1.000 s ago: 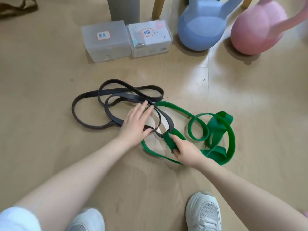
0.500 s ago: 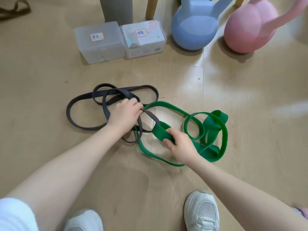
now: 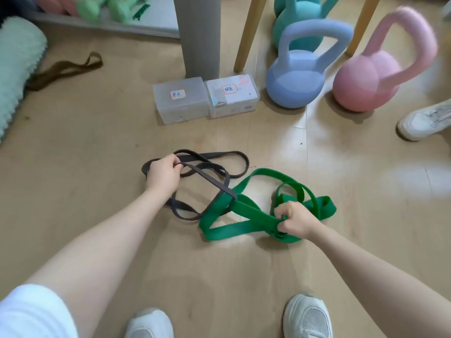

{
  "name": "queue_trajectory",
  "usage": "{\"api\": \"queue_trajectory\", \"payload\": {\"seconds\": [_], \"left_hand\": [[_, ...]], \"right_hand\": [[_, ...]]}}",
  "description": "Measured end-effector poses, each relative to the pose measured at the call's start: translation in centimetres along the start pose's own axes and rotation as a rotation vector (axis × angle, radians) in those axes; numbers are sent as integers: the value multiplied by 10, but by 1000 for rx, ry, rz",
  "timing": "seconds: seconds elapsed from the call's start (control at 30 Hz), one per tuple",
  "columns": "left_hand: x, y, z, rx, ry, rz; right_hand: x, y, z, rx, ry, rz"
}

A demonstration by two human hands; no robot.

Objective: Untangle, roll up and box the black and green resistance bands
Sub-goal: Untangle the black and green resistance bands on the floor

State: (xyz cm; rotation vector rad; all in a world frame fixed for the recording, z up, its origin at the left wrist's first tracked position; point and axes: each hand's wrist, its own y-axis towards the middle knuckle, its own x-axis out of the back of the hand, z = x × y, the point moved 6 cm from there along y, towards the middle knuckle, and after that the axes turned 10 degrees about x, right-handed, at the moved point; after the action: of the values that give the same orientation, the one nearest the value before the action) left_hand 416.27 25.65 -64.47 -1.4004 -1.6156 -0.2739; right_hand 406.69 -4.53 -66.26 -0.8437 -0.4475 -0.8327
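Note:
A black resistance band lies looped on the wooden floor, hooked through a wide green band near the middle. My left hand grips the black band at its left side and lifts a strand off the floor. My right hand grips a bunch of the green band at its right side. Two clear plastic boxes stand behind the bands, side by side: the left box and the right box, each with a small label on its lid.
Blue, pink and teal kettlebells stand at the back right beside wooden legs and a grey post. A brown strap and mint foam roller lie left. Another person's shoe is right; my shoes are below.
Both hands have pulled apart, left going left with the black band, right going right with the green band. The tangle is stretched out and the view has lifted back.

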Motion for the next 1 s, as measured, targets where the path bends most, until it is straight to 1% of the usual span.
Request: {"api": "queue_trajectory", "payload": {"seconds": [0.07,0.1,0.13,0.17,0.2,0.23,0.27,0.3,0.33,0.37,0.4,0.43,0.53,0.6,0.63,0.7,0.73,0.77,0.8,0.83,0.87,0.93,0.97,1.0], "left_hand": [[-11,-3,7,-6,98,21],[-19,-6,8,-18,150,35],[-26,-10,7,-36,210,47],[-34,-15,5,-68,270,60],[-42,-21,1,-118,314,81],[-50,-28,-5,-184,348,112],[-59,-35,-13,-277,392,144],[-68,-43,-21,-404,459,173],[-79,-51,-28,-540,544,195],[-88,-59,-33,-655,624,205],[-97,-63,-37,-731,679,216],[-104,-64,-39,-768,708,232],[-125,-60,-47,-836,784,301],[-141,-56,-49,-938,906,319],[-149,-54,-47,-997,964,330],[-160,-54,-43,-1095,975,323],[-161,-55,-43,-1146,945,289],[-158,-55,-45,-1181,865,249],[-153,-53,-47,-1170,765,211],[-145,-48,-48,-1105,645,172],[-137,-41,-46,-997,536,160],[-122,-23,-35,-684,402,149],[-114,-18,-30,-572,355,131],[-108,-16,-27,-515,290,106]], "right_hand": [[-21,-11,-26,-154,-315,155],[-28,-16,-34,-230,-396,212],[-33,-20,-39,-309,-409,244],[-36,-21,-38,-369,-382,242],[-36,-21,-32,-405,-339,211],[-35,-17,-21,-392,-334,146],[-33,-11,-5,-334,-384,69],[-33,-5,13,-258,-448,-11],[-34,1,31,-183,-459,-91],[-38,7,46,-134,-407,-154],[-45,15,55,-124,-327,-182],[-52,23,60,-140,-246,-198],[-71,46,56,-291,-95,-194],[-80,54,48,-374,-23,-210],[-83,56,44,-385,-15,-211],[-88,60,39,-346,-15,-209],[-88,61,38,-297,-5,-212],[-87,60,37,-233,5,-221],[-84,58,36,-162,12,-236],[-80,55,34,-90,9,-254],[-76,50,31,-25,-5,-266],[-64,42,25,67,-42,-277],[-57,40,25,104,-48,-274],[-52,40,29,143,-32,-268]]}}
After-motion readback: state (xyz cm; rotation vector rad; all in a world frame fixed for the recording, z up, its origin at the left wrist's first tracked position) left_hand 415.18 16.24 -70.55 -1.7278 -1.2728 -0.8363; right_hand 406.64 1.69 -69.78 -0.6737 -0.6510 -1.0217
